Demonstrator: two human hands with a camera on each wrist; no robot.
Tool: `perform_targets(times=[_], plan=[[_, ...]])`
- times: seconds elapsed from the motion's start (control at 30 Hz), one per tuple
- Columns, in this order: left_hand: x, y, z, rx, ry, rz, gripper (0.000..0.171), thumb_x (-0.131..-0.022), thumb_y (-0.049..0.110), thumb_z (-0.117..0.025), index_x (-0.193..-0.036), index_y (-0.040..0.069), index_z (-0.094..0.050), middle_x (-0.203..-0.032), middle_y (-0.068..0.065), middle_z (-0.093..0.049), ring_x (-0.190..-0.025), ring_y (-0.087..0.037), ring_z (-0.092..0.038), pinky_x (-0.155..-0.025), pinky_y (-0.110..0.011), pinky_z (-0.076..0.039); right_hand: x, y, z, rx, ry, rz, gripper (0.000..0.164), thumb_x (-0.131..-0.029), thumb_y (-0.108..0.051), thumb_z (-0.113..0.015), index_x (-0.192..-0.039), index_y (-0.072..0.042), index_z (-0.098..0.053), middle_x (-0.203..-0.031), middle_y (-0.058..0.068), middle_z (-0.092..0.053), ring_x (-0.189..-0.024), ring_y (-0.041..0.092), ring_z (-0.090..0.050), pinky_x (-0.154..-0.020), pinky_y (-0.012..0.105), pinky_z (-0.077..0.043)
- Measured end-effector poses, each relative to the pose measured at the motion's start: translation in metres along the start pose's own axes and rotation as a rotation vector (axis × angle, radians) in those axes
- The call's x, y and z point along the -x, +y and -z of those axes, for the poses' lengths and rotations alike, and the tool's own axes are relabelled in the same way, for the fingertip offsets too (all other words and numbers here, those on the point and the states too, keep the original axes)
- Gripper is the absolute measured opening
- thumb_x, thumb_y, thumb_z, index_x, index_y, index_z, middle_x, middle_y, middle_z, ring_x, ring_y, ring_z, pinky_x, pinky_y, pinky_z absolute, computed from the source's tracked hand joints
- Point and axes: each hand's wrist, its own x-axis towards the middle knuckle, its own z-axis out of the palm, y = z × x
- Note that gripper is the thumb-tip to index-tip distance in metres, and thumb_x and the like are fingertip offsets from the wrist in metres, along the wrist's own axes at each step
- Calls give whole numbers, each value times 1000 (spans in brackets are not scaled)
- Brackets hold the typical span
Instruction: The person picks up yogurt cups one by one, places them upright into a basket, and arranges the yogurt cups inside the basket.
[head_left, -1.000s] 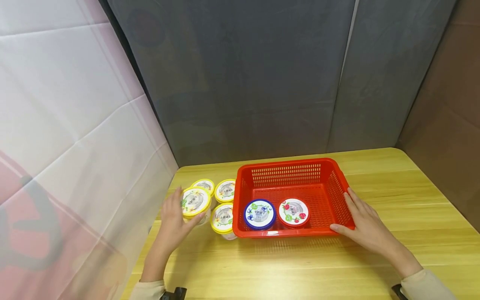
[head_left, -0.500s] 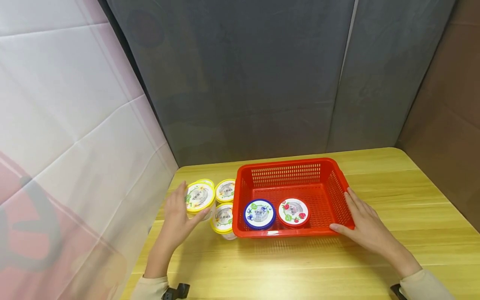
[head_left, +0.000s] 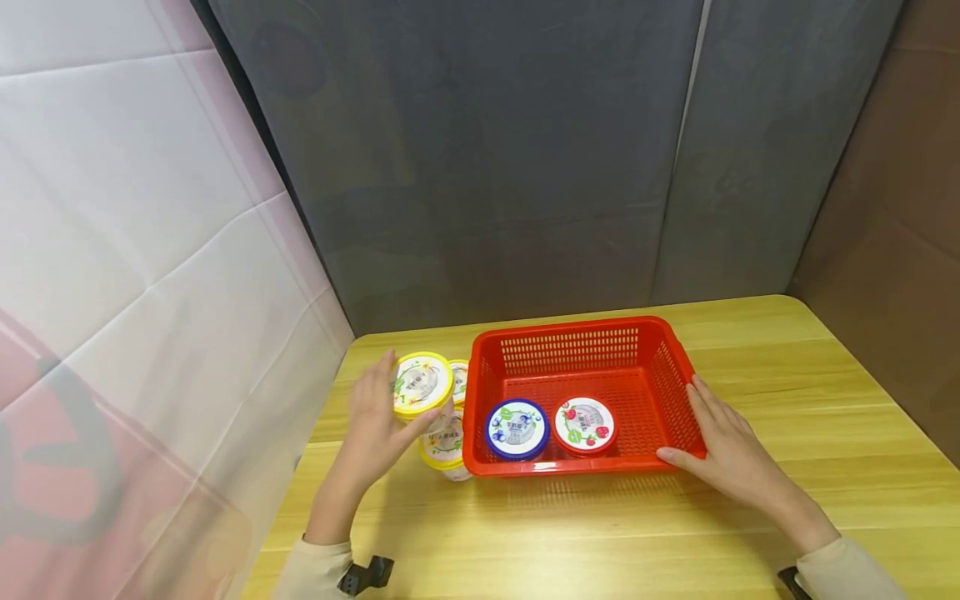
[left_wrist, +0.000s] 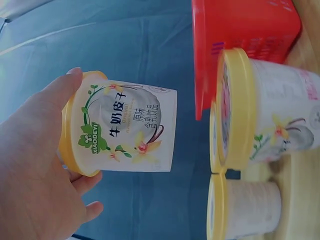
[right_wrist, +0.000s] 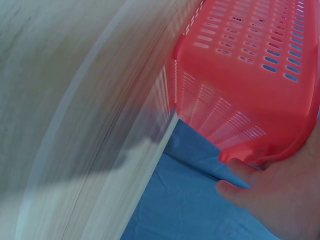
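My left hand [head_left: 375, 421] grips a white dairy cup with a yellow lid [head_left: 422, 382], thumb and fingers around its lid end. In the left wrist view that cup [left_wrist: 125, 127], with flowers and Chinese lettering, is off the table. Beside and partly beneath it in the head view stand other yellow-lidded cups [head_left: 442, 446], partly hidden. A red plastic basket [head_left: 577, 468] holds a blue-lidded cup [head_left: 517, 429] and a red-lidded cup [head_left: 585, 425] along its near side. My right hand [head_left: 731, 446] rests on the basket's near right corner, fingers extended along the rim.
The light wooden table [head_left: 600, 542] carries everything. A grey partition [head_left: 487, 167] rises behind it, a pale printed panel [head_left: 187, 250] on the left and a brown panel [head_left: 892, 208] on the right. The basket's left wall stands close to the yellow-lidded cups.
My left hand has carried the yellow-lidded cup rightward and slightly away from me, over the other cups towards the basket. My right hand and the basket have stayed in place.
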Motion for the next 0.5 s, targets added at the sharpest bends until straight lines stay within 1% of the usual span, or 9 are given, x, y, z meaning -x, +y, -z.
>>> perform_targets(times=[0.13, 0.37, 0.5], plan=[[-3, 7, -2, 21, -19, 2, 103, -80, 37, -80, -155, 2, -19, -150, -25, -37, -138, -42, -30, -114, -64, -21, 0, 0, 0, 2, -1, -3, 113, -85, -62, -66, -158, 0, -7, -167, 21, -6, -143, 56, -23, -111, 72, -21], [-8, 20, -9, 48, -53, 27, 105, -81, 39, -80, -157, 9, -15, -155, -19, -32, -140, -39, -29, -112, -66, -29, 0, 0, 0, 3, -1, -7, 112, -85, -63, -65, -158, 0, -7, -168, 18, -2, -143, 55, -23, -111, 72, -21], [-11, 27, -14, 61, -61, 14, 104, -81, 41, -79, -157, 10, -16, -156, -17, -32, -139, -36, -30, -112, -64, -33, 0, -1, 0, 4, -3, -4, 112, -85, -63, -65, -158, 1, -8, -168, 18, -2, -143, 55, -24, -111, 71, -21]])
